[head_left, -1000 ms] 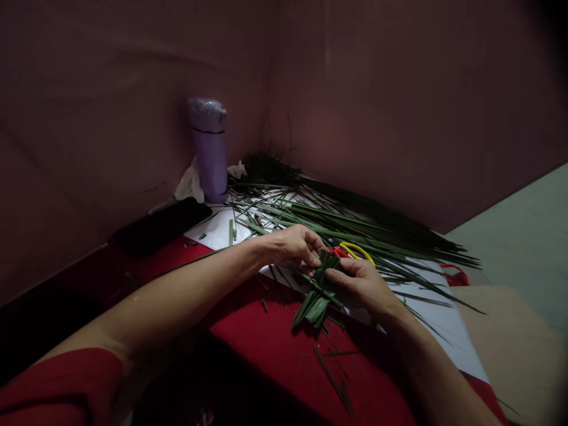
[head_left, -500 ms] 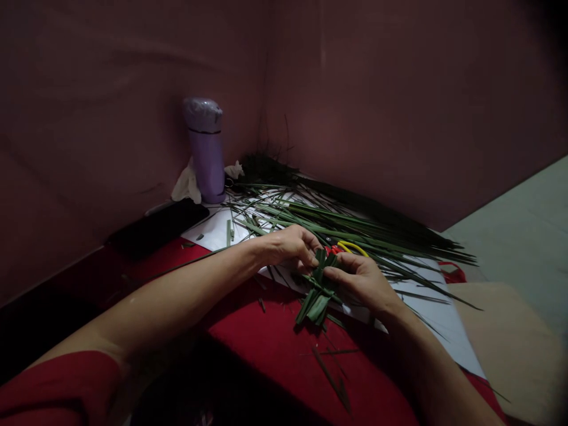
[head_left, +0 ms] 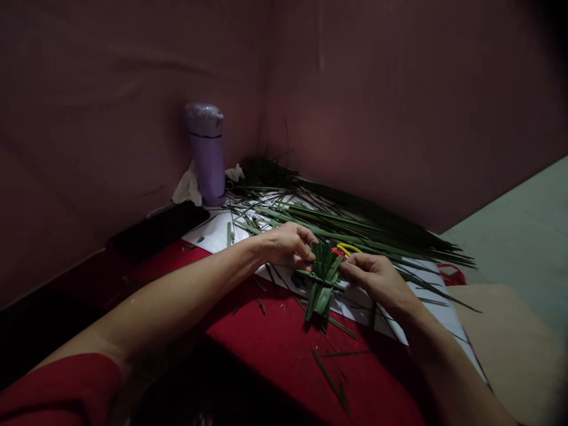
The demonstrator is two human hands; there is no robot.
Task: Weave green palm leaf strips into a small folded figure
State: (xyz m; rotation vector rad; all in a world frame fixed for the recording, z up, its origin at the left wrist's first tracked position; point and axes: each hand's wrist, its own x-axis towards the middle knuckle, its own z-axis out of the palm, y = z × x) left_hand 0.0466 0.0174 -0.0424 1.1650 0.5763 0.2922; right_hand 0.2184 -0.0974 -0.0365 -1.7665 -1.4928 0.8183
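A small bundle of folded green leaf strips (head_left: 323, 290) hangs between my two hands, fanned out at the top and bottom with a strip crossing its middle. My left hand (head_left: 295, 245) is closed, its fingertips pinching the upper left edge of the bundle. On the other side, thumb and index finger of my right hand (head_left: 373, 275) pinch the upper right strip. Just behind the bundle lie scissors with red and yellow handles (head_left: 348, 248), partly covered by it and by long green leaves (head_left: 319, 220).
A purple bottle with plastic over its top (head_left: 208, 160) stands at the wall beside crumpled white tissue (head_left: 189, 187). A dark flat object (head_left: 160, 228) lies left of the white paper (head_left: 215, 232). Brown leaf scraps (head_left: 328, 373) lie on the red surface (head_left: 275, 349) in front.
My right hand has moved a little right and down, away from my left. The bundle's upper strips are spread wider, and the bundle now hangs more upright.
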